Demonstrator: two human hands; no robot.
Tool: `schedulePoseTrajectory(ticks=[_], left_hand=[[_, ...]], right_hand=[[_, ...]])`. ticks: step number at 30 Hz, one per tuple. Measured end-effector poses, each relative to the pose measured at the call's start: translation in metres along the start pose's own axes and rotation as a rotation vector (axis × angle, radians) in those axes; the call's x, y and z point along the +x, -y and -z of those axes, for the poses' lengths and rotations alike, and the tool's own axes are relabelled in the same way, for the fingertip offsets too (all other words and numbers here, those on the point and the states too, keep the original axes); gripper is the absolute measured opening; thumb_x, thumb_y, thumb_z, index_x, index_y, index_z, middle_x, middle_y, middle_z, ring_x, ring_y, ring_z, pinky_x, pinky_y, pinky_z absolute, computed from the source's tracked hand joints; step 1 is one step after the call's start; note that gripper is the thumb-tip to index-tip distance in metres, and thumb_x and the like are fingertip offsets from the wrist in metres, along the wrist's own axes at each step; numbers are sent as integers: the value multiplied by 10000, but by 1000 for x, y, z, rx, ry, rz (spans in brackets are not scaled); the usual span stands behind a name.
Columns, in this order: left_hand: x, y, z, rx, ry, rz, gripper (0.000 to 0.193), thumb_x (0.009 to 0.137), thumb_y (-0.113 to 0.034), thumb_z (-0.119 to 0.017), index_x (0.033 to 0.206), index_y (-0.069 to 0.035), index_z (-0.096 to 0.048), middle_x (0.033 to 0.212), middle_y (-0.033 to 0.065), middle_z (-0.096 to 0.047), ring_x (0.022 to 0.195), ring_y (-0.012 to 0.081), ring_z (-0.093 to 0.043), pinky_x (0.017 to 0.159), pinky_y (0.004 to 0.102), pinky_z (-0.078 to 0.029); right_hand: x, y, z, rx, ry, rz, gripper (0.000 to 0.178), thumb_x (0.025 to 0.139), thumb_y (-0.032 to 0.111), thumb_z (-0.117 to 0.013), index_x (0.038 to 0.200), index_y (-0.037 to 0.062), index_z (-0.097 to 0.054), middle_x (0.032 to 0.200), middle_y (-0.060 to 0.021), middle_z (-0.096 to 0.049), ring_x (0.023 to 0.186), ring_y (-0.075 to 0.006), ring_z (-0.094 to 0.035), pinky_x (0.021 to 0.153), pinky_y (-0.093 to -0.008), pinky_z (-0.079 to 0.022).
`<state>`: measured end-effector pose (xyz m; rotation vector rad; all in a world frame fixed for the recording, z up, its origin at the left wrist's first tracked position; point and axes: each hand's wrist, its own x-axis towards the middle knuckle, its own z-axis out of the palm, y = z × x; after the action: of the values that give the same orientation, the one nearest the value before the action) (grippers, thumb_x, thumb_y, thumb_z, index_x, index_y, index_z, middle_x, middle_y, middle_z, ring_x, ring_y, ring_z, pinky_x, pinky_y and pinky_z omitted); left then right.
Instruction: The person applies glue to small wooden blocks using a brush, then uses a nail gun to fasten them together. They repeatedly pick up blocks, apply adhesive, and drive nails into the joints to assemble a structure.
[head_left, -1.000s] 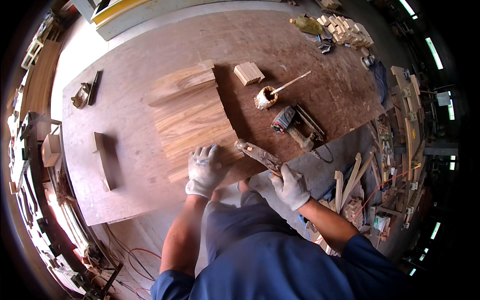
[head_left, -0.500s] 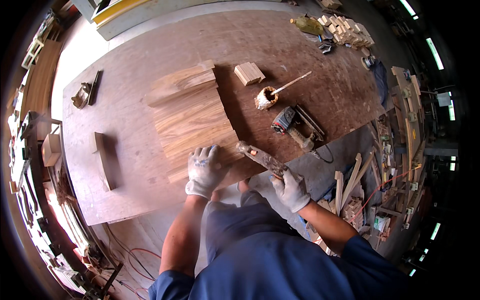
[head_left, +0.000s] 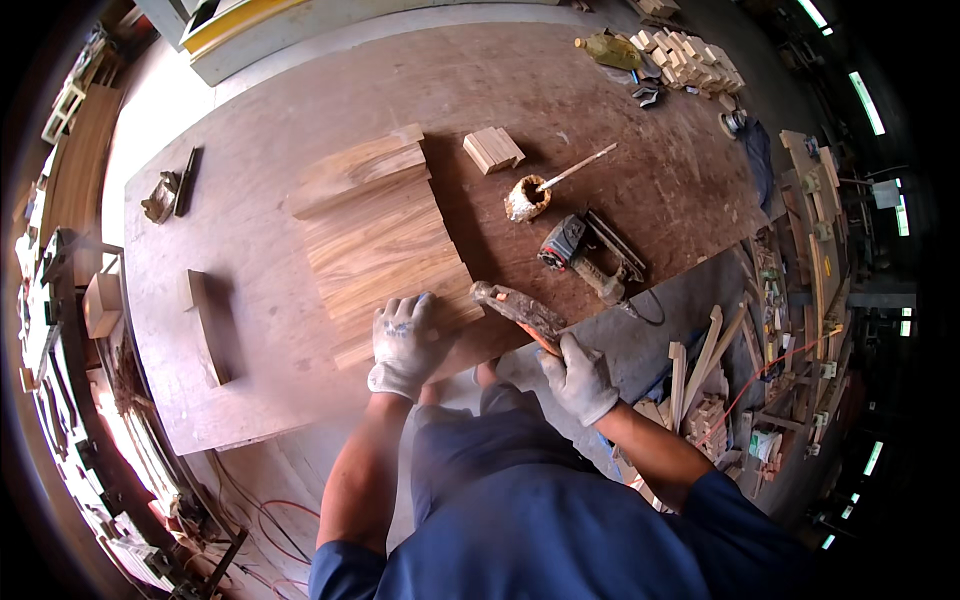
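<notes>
Several brown wooden boards [head_left: 375,240] lie edge to edge as a panel on the large worktable, with further boards on top at its far end. My left hand [head_left: 404,345], in a whitish glove, lies flat on the panel's near end, fingers stretched forward. To its right, my gloved right hand [head_left: 582,380] is closed round a worn hammer-like tool [head_left: 520,308] with an orange handle. That tool's head is near the panel's near right corner; whether it touches cannot be made out. A nail gun [head_left: 585,258] lies right of the panel.
A crusted pot [head_left: 524,202] with a stick in it and a small stack of wood blocks [head_left: 492,150] stand beyond the nail gun. One board piece [head_left: 204,325] stands on edge at left. More blocks [head_left: 690,62] are piled at the worktable's [head_left: 560,80] far right.
The tool in my right hand has turned, showing more of its orange handle. My left hand stays on the boards. The whole view has shifted slightly.
</notes>
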<state>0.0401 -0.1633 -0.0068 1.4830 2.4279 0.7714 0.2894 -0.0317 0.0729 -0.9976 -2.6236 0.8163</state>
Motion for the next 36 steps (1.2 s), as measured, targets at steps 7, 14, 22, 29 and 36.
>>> schedulePoseTrajectory(ticks=[7,14,22,29,36], left_hand=[[1,-1,1,-5,8,5,664,680,-399,-936,1209,-71,-705,1100,121,-721,1038,355,-650,907,491,-511],[-1,0,-3,-4,6,6,663,678,-391,-940,1207,-68,-704,1115,123,-724,1044,357,-651,917,492,-511],[0,-13,20,-93,17,20,678,690,-361,-947,1224,-23,-704,1108,165,-727,1048,385,-656,929,494,-516],[-4,-39,79,-971,195,458,479,860,-226,-893,1193,76,-726,1018,27,-729,918,109,-638,824,315,-545],[-48,-24,51,-1849,399,779,863,977,-648,-655,1441,71,-539,1244,224,-698,1094,361,-702,997,492,-574]], right_hand=[[1,-18,-24,-154,167,-67,245,1012,284,-706,970,56,-625,724,-205,-676,688,-451,-690,604,-539,-534],[4,6,11,12,8,-88,293,1023,336,-702,943,66,-617,723,-205,-674,688,-439,-693,589,-521,-526],[-27,-26,7,60,65,-246,349,1028,369,-688,918,53,-587,734,-222,-666,722,-467,-682,633,-546,-519],[-28,-50,5,-32,136,-340,344,1013,394,-672,957,63,-596,799,-241,-692,787,-498,-683,696,-595,-516],[-8,-59,6,-220,451,-502,426,1033,459,-565,1114,47,-634,1018,-268,-752,1000,-485,-716,906,-582,-535]])
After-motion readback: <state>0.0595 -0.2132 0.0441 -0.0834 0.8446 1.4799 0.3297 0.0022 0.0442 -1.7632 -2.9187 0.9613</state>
